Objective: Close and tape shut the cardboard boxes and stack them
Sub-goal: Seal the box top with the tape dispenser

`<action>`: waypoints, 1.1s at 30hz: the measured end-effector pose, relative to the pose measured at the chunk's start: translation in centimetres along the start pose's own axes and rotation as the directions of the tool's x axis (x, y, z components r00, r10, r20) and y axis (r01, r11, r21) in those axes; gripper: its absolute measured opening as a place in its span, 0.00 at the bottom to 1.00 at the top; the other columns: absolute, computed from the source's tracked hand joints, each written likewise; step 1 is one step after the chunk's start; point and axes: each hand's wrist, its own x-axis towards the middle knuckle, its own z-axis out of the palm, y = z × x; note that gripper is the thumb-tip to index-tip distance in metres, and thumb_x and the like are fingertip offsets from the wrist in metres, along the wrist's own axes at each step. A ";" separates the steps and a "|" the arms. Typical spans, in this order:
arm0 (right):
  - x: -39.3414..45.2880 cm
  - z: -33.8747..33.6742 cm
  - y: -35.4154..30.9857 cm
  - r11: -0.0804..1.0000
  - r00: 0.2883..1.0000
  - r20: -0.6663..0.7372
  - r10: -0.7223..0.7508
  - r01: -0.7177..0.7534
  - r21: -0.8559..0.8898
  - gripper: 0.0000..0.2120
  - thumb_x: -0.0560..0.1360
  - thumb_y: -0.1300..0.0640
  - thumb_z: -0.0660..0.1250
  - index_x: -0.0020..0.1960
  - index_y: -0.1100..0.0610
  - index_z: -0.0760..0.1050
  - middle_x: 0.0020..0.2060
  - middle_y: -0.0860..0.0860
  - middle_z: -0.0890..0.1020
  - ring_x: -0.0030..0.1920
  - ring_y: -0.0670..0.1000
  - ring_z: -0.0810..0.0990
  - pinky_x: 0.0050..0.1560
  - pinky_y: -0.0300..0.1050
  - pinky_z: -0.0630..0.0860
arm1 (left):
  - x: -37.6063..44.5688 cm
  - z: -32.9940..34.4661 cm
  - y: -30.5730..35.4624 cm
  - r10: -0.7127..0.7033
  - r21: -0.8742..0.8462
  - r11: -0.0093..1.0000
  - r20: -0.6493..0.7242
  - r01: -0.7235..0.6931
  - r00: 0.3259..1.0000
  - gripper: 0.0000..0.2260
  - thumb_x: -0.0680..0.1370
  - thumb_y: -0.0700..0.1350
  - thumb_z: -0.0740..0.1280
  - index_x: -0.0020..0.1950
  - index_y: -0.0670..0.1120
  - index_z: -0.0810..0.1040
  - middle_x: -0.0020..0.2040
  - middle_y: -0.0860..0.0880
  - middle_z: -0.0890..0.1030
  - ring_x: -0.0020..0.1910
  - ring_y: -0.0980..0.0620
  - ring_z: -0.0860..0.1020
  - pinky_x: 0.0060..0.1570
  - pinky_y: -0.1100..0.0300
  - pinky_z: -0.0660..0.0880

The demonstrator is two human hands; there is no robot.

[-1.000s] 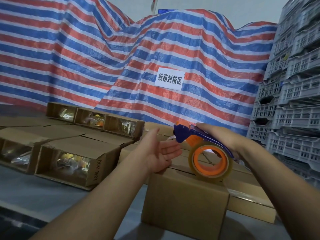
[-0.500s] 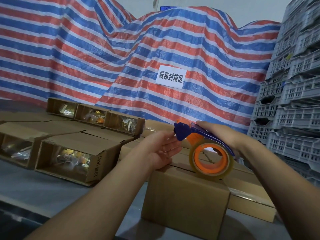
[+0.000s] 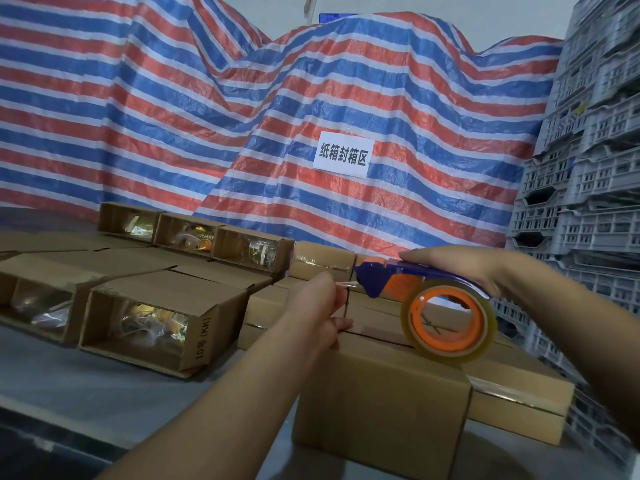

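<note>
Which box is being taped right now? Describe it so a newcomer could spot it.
Find the striped tarp, then look down to the tape dispenser in the right hand. The closed box beneath it is nearest the camera; the boxes on the left lie open-ended.

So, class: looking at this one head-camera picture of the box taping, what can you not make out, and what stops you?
- Left hand: its fingertips at the tape end face away, so the pinch itself is unclear.
- Near box: its top seam is partly covered by the tape dispenser and both hands.
- Right hand: its palm side is hidden behind the handle.
- Open boxes: contents blurred behind shiny plastic.
- Grey crates: cut off by the right edge.
</note>
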 end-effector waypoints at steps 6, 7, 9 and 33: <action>-0.6 -0.4 0.2 0.996 1.000 0.006 -0.005 0.005 -0.092 0.18 0.84 0.47 0.57 0.44 0.57 0.75 0.24 0.50 0.78 0.21 0.46 0.75 0.23 0.36 0.72 | -0.2 0.2 -0.2 0.020 -0.096 0.995 -0.091 -0.028 0.996 0.13 0.80 0.36 0.58 0.65 0.39 0.71 0.45 0.41 0.75 0.43 0.50 0.75 0.62 0.37 0.73; -0.5 -0.3 0.1 0.976 0.999 -0.005 -0.047 0.045 -0.213 0.15 0.85 0.48 0.57 0.47 0.55 0.75 0.26 0.49 0.79 0.23 0.45 0.76 0.25 0.34 0.73 | -0.4 0.2 -0.3 0.026 -0.100 0.994 -0.090 -0.035 0.996 0.13 0.81 0.37 0.58 0.64 0.39 0.71 0.49 0.39 0.75 0.46 0.49 0.76 0.62 0.39 0.73; -0.4 0.0 -0.1 0.854 0.985 -0.005 -0.174 0.148 -0.499 0.11 0.85 0.49 0.56 0.50 0.48 0.76 0.29 0.43 0.81 0.27 0.39 0.78 0.30 0.29 0.72 | -0.4 -0.1 -0.4 0.059 -0.064 0.996 -0.093 -0.065 0.994 0.08 0.81 0.38 0.59 0.58 0.40 0.73 0.48 0.39 0.76 0.45 0.47 0.77 0.58 0.44 0.76; 1.2 2.8 -3.5 0.530 0.987 0.126 -0.102 0.161 -0.832 0.13 0.85 0.49 0.56 0.65 0.50 0.73 0.53 0.49 0.82 0.50 0.45 0.80 0.49 0.38 0.72 | 1.3 -7.3 -0.7 0.254 0.649 0.729 0.040 -0.218 0.966 0.05 0.77 0.42 0.66 0.46 0.41 0.80 0.39 0.45 0.77 0.34 0.51 0.73 0.30 0.60 0.72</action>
